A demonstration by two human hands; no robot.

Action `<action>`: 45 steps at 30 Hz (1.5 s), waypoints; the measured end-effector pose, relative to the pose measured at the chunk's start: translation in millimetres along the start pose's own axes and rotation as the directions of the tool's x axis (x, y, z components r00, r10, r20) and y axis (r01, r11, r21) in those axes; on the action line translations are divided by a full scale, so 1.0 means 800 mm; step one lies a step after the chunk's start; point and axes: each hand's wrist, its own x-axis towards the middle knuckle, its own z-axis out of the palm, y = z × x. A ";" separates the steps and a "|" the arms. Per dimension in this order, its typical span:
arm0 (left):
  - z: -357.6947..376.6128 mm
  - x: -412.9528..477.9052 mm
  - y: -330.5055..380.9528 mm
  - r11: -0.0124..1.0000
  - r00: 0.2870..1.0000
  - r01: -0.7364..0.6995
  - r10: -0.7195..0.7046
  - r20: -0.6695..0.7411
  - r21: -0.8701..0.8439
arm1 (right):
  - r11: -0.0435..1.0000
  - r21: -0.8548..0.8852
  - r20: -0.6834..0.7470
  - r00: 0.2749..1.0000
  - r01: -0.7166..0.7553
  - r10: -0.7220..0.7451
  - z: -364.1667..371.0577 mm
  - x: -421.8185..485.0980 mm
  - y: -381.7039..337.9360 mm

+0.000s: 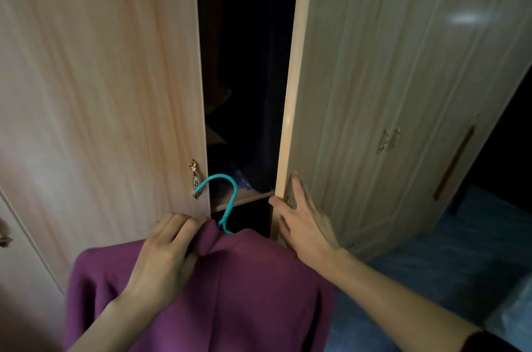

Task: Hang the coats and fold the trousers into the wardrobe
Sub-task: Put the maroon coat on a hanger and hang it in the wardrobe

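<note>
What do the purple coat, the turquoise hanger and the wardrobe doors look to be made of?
Purple coat: matte, thick, felt-like cloth, perhaps wool.
Turquoise hanger: smooth, evenly coloured hook, likely plastic or coated wire.
Wardrobe doors: pale printed-looking grain with slight sheen, probably laminated board.

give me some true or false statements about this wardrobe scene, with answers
1. The left hand grips the purple coat near its collar. True.
2. The hanger is red. False: it is teal.
3. The right hand touches the right door at its edge. True.
4. Both wardrobe doors are fully closed. False: a dark gap shows between the left door and the right door.
5. The coat already hangs inside the wardrobe. False: it is held outside, in front of the doors.
</note>
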 end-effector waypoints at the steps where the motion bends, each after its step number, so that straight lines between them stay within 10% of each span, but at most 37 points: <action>1: 0.005 0.005 0.005 1.000 1.000 -0.015 0.015 -0.004 -0.012 | 1.000 -0.018 0.002 1.000 -0.003 0.003 -0.006 -0.008 0.006; 24: 0.173 0.110 0.157 0.922 0.946 -0.255 0.300 0.122 -0.291 | 0.876 -0.060 -0.035 0.878 -0.478 0.477 -0.088 -0.156 0.207; 45: 0.244 0.180 0.214 0.924 0.953 -0.268 0.296 0.068 -0.272 | 0.945 0.071 -0.093 0.941 -0.321 0.326 -0.100 -0.129 0.293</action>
